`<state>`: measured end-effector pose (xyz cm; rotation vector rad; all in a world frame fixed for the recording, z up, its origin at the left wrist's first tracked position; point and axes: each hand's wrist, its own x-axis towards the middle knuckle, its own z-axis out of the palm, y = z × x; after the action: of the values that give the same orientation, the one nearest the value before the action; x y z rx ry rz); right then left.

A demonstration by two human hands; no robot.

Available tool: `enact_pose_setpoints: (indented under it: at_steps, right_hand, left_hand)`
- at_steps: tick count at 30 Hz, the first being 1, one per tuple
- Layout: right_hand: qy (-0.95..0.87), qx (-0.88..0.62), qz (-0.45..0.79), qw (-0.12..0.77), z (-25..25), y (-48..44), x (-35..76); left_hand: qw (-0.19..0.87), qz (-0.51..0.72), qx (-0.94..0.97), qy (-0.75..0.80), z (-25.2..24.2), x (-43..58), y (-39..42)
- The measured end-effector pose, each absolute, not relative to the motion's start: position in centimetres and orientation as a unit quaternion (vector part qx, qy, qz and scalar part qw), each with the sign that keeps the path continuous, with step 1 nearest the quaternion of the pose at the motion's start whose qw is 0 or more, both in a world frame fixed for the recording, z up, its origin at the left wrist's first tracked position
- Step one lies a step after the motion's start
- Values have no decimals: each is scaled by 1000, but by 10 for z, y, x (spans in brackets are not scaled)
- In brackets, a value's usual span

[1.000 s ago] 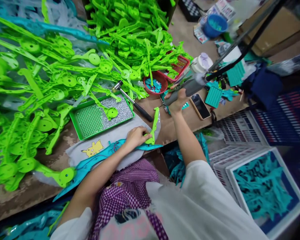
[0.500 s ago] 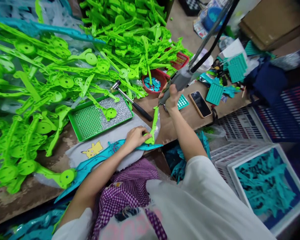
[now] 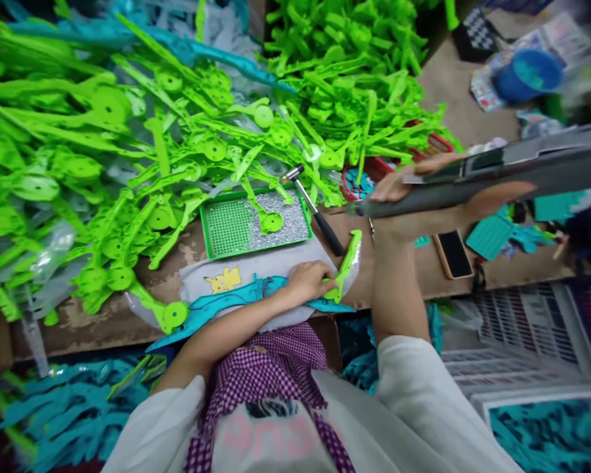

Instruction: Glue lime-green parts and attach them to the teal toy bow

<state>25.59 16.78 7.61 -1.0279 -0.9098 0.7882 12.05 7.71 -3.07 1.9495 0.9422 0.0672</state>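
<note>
My left hand (image 3: 309,281) rests over a long blue plastic part (image 3: 236,295), its fingers closed on the round lower end of a bright green plastic part (image 3: 349,259). That green part stands out slantwise to the right, clear plastic beside it. My right hand (image 3: 394,185) is wrapped round a grey electric screwdriver (image 3: 536,171), held almost level above the bench and smeared by motion. The tool's tip is to the left, apart from the green part. Beyond my left hand lie a green perforated tray (image 3: 222,230) with small silvery screws (image 3: 293,217) and a hammer (image 3: 328,230).
Green plastic parts (image 3: 108,105) are heaped across the left and back. A phone (image 3: 453,255) lies at the right, near teal pieces (image 3: 492,233). A red basket (image 3: 349,187) stands behind the tool. Crates (image 3: 522,328) stand below the bench's right edge.
My right hand has swung the screwdriver away from the green part's upper tip, from upright to nearly level. My left hand keeps its hold. The whole view has turned.
</note>
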Motion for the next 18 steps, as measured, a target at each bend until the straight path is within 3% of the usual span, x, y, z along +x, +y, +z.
enact_pose_setpoints:
  at_steps: [1,4,7,12,18]
  right_hand:
    - [-391,-402,351,750,82,172,228]
    - [-424,-384,450,686,79,194,144]
    - [-477,-402,459,632,53,223,91]
    - [-563,-413,415,584,5,261,71]
    - [-560,-392,401,610,-17,269,73]
  left_hand:
    - [469,30,795,385,-31,120,77]
    - [466,22,792,393,-32,119,76]
    - [453,12,798,397,-34,118,74]
    - [452,7,803,389,-34,117,73]
    - [462,12,799,384,-36,119,73]
